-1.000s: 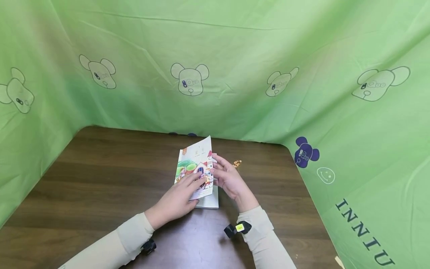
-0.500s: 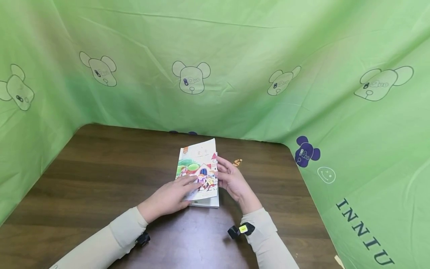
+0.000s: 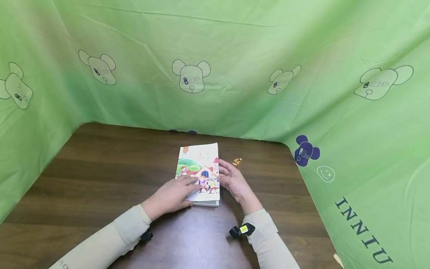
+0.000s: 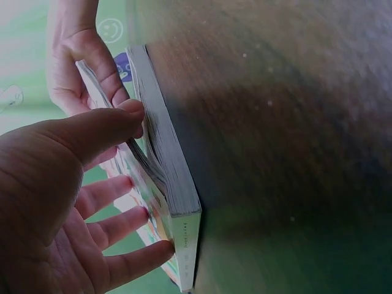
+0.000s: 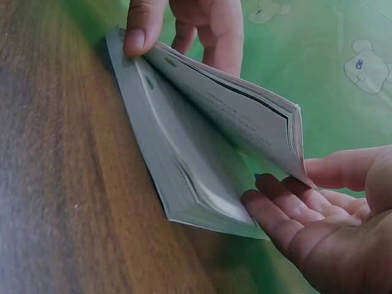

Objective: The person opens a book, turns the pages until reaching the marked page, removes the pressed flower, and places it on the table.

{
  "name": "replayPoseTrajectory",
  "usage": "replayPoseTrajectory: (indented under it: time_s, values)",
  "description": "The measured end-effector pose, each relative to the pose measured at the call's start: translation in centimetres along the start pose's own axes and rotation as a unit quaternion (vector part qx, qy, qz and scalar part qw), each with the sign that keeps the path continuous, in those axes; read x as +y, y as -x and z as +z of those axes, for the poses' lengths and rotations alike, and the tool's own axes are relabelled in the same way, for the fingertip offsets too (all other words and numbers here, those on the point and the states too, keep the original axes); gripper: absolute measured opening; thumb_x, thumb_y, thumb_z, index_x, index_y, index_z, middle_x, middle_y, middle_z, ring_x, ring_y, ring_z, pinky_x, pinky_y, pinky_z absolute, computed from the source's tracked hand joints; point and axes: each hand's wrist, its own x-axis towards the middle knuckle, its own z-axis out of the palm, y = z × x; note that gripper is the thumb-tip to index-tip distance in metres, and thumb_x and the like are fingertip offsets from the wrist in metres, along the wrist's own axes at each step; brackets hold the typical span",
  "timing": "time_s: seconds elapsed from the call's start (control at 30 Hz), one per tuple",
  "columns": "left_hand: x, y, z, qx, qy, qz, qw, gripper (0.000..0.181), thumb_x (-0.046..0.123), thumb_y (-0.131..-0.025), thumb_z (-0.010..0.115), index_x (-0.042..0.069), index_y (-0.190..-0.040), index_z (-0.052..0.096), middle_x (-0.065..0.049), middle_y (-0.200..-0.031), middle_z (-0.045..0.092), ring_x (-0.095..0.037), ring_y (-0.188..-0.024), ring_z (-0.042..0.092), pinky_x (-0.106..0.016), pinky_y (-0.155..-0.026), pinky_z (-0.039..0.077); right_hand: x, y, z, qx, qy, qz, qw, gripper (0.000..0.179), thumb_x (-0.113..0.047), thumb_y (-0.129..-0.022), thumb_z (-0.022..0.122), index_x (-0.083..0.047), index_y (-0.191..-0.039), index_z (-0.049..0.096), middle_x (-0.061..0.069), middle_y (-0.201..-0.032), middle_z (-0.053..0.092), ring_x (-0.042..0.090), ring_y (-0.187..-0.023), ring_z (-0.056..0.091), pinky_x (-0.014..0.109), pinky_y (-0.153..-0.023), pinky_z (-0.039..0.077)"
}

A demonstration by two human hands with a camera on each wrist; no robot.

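A thick paperback book with a colourful illustrated cover lies on the wooden table, its front cover and a bundle of pages lifted along the right side. My left hand holds the book near its spine and bottom edge, fingers across the cover and thumb at the page ends. At the opposite long edge, my right hand grips the raised bundle, thumb on the cover side and fingers underneath. Beneath it, the lower pages lie against the table side of the book.
A small orange-brown cluster lies on the table just beyond my right hand. Green cloth with bear-head prints walls in the back and both sides. A pale object shows at the lower right edge.
The lifted cover and pages have come down toward the rest of the book, so the cover lies flatter. My left hand has slid slightly left; the right hand followed the pages' edge down.
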Motion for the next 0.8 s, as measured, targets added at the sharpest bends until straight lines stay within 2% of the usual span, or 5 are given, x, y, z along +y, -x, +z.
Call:
replayPoseTrajectory:
  time_s: [0.2,0.4,0.53,0.67,0.8]
  values:
    - [0.31,0.01,0.21,0.0,-0.021,0.003,0.9998,0.061,0.037,-0.087,0.082,0.022,-0.143,0.062,-0.006,-0.152,0.055,-0.03,-0.139,0.05,-0.052,-0.107,0.048,0.8,-0.15,-0.29,0.036,0.054,-0.005,0.9979,0.082,0.016,-0.088,0.059,-0.009,-0.161,0.03,0.024,-0.149,0.052,0.027,-0.123,0.064,0.027,-0.094,0.056]
    - [0.55,-0.22,0.46,-0.004,-0.069,0.007,0.9976,0.061,0.04,-0.088,0.081,0.023,-0.142,0.062,-0.006,-0.151,0.055,-0.031,-0.138,0.052,-0.051,-0.102,0.052,0.77,-0.41,-0.16,0.026,0.108,-0.039,0.993,0.084,0.017,-0.087,0.059,-0.006,-0.161,0.028,0.026,-0.152,0.049,0.038,-0.131,0.057,0.028,-0.099,0.054]
    - [0.53,-0.46,0.32,-0.011,-0.08,0.004,0.9968,0.06,0.042,-0.088,0.081,0.024,-0.143,0.062,-0.006,-0.151,0.054,-0.03,-0.138,0.051,-0.051,-0.103,0.052,0.68,-0.63,-0.14,0.022,0.144,-0.057,0.9877,0.079,0.017,-0.088,0.06,-0.005,-0.159,0.034,0.024,-0.153,0.048,0.039,-0.128,0.058,0.025,-0.095,0.054]
    - [0.51,-0.43,0.27,-0.016,-0.082,0.007,0.9965,0.058,0.042,-0.088,0.081,0.024,-0.141,0.064,-0.006,-0.15,0.056,-0.031,-0.137,0.052,-0.051,-0.103,0.051,0.86,-0.51,-0.15,0.02,0.196,-0.066,0.9782,0.073,0.015,-0.089,0.061,-0.007,-0.156,0.042,0.022,-0.15,0.052,0.038,-0.123,0.062,0.025,-0.089,0.055]
    - [0.37,-0.44,0.48,-0.012,-0.093,0.016,0.9954,0.057,0.042,-0.087,0.081,0.025,-0.139,0.065,-0.005,-0.147,0.058,-0.031,-0.136,0.053,-0.053,-0.102,0.052,1.0,-0.26,0.03,0.034,0.28,-0.083,0.9559,0.069,0.01,-0.09,0.065,-0.012,-0.153,0.048,0.019,-0.137,0.063,0.032,-0.113,0.067,0.033,-0.087,0.057]
